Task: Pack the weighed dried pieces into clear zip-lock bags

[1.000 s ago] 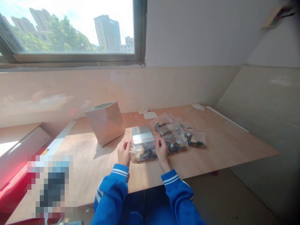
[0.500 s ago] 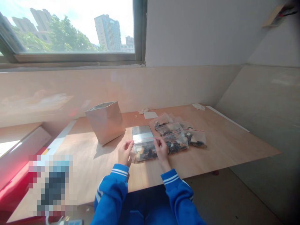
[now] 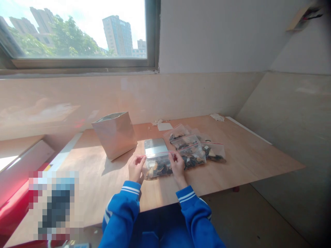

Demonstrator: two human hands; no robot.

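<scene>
Left hand [image 3: 136, 167] and right hand [image 3: 177, 165] work at the same height, each closed to a pinch between thumb and fingers, with the clear zip bag [image 3: 159, 168] stretched between them. Their grips are at opposite ends of its reddish top strip, the left at one upper corner and the right near the other; whether the strip is sealed cannot be told. Dark and pale dried-looking pieces fill the lower part of this bag, which is close above or resting on the wooden surface [image 3: 232, 179], near its front edge. Just behind it lies a flat silvery plate [image 3: 155, 145], whose near edge is covered by the bag's transparent top. Beside the right hand, a group of filled bags [image 3: 192, 146] lies overlapping, holding similar pieces, with reddish strips along some of the tops. To the left of the plate, a tall tan pouch [image 3: 116, 136] stands tilted, its mouth gaping upward and its shadow falling on the surface. Farther back, near the wall [image 3: 193, 96], are a white slip [image 3: 164, 126] and, well to its right, a crumpled white scrap [image 3: 217, 117]. Blue sleeves [image 3: 120, 206] with white bands cover both forearms.
</scene>
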